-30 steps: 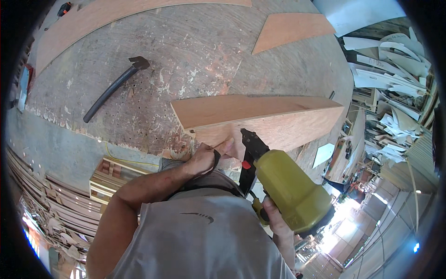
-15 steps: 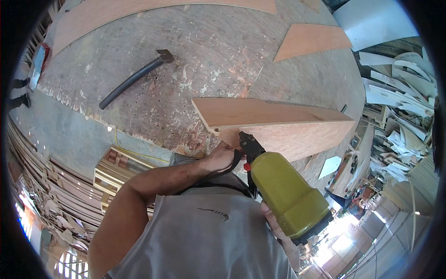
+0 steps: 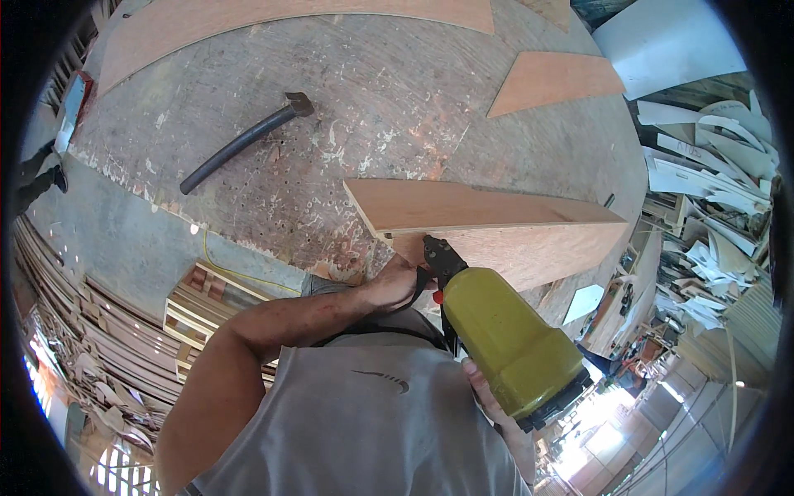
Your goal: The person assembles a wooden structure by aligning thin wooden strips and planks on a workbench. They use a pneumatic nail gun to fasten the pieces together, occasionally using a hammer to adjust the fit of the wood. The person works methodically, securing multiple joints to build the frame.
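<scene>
A plywood assembly (image 3: 529,248) made of boards meeting at an edge rests on the worktable in front of me. My left hand (image 3: 394,283) is closed at its near left end, its fingertips partly hidden. A yellow-green nail gun (image 3: 517,343) with a black nose slants across my right side, the nose against the board close to that left end. My right hand (image 3: 488,397) is on the nail gun, mostly hidden behind its body. Beyond the assembly, a hammer (image 3: 244,145) with a dark handle lies on the table.
The scuffed worktable (image 3: 372,107) also bears a cut plywood piece (image 3: 554,83) and a long curved plywood strip (image 3: 289,21). A slatted wooden pallet (image 3: 194,310) stands on the floor at left. Pale offcuts (image 3: 711,182) are piled at right. A person's foot (image 3: 59,178) shows at far left.
The view has shifted slightly. The nail gun's rear has tipped a little, while its nose and my left hand stay at the same end of the board. The person's feet at far left have moved.
</scene>
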Action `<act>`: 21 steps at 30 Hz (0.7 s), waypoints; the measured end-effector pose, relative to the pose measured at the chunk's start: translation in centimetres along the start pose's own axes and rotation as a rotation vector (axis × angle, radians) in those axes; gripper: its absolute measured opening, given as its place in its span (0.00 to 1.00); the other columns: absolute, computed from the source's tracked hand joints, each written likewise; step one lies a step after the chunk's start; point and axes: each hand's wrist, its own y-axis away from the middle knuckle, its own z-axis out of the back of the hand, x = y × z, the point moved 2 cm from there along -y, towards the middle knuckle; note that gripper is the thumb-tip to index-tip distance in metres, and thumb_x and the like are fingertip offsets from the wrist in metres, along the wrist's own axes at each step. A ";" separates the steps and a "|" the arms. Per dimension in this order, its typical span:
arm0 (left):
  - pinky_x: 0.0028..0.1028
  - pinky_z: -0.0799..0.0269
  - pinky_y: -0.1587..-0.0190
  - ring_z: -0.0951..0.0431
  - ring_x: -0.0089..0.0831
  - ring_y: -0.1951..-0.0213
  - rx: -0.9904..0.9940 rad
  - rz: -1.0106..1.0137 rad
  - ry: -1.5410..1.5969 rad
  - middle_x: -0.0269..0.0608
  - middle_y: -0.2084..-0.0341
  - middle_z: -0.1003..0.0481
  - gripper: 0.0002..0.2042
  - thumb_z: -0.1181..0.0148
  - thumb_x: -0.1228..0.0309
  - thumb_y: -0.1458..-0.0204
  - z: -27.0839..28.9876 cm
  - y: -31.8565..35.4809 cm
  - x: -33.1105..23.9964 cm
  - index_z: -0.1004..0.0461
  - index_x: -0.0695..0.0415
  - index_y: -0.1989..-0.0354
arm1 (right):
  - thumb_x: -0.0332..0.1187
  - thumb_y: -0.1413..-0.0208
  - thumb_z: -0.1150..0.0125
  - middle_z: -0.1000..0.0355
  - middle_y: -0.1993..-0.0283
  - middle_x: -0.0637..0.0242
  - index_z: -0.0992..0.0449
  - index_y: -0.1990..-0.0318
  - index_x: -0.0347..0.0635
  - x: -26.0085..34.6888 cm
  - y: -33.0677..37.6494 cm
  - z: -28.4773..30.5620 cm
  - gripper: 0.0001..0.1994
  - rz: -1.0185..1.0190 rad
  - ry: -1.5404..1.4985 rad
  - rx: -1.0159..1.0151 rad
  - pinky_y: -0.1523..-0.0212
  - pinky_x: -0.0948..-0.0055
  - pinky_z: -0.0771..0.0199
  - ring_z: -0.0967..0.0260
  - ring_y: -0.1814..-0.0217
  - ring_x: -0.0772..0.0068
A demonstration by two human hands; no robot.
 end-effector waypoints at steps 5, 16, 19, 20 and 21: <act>0.20 0.30 0.65 0.26 0.19 0.64 -0.050 -0.029 0.156 0.30 0.65 0.25 0.09 0.47 0.78 0.43 -0.9 1.1 -1.5 0.26 0.57 0.55 | 0.41 0.44 0.38 0.29 0.48 0.63 0.29 0.46 0.43 -0.6 0.1 -0.1 0.21 -0.014 -0.017 -0.001 0.51 0.66 0.31 0.31 0.48 0.64; 0.27 0.24 0.62 0.23 0.26 0.63 -0.069 -0.007 0.400 0.35 0.64 0.26 0.09 0.51 0.75 0.39 -0.9 -1.1 1.5 0.27 0.59 0.54 | 0.41 0.44 0.38 0.30 0.46 0.63 0.30 0.44 0.43 -2.9 -1.9 0.0 0.22 -0.006 -0.107 -0.012 0.49 0.65 0.32 0.33 0.46 0.63; 0.25 0.29 0.55 0.28 0.24 0.57 -0.120 -0.244 0.020 0.35 0.57 0.27 0.13 0.50 0.66 0.37 -0.5 -4.1 4.6 0.28 0.61 0.51 | 0.42 0.44 0.38 0.30 0.46 0.63 0.30 0.44 0.44 -5.0 -2.4 0.0 0.22 -0.058 -0.176 -0.066 0.48 0.65 0.32 0.33 0.45 0.63; 0.24 0.31 0.51 0.30 0.22 0.55 -0.198 -0.356 -0.120 0.34 0.54 0.28 0.15 0.49 0.62 0.36 -0.3 -5.3 6.0 0.28 0.61 0.49 | 0.42 0.44 0.38 0.30 0.46 0.63 0.30 0.44 0.44 -5.8 -2.6 -0.1 0.22 -0.078 -0.212 -0.079 0.48 0.65 0.33 0.33 0.45 0.63; 0.24 0.29 0.59 0.28 0.21 0.60 -0.217 -0.302 -0.010 0.32 0.59 0.26 0.18 0.50 0.57 0.36 -0.6 -2.4 2.2 0.27 0.59 0.49 | 0.42 0.44 0.38 0.31 0.46 0.63 0.30 0.44 0.44 -7.3 -3.2 -0.3 0.22 -0.108 -0.261 -0.094 0.48 0.65 0.33 0.33 0.45 0.63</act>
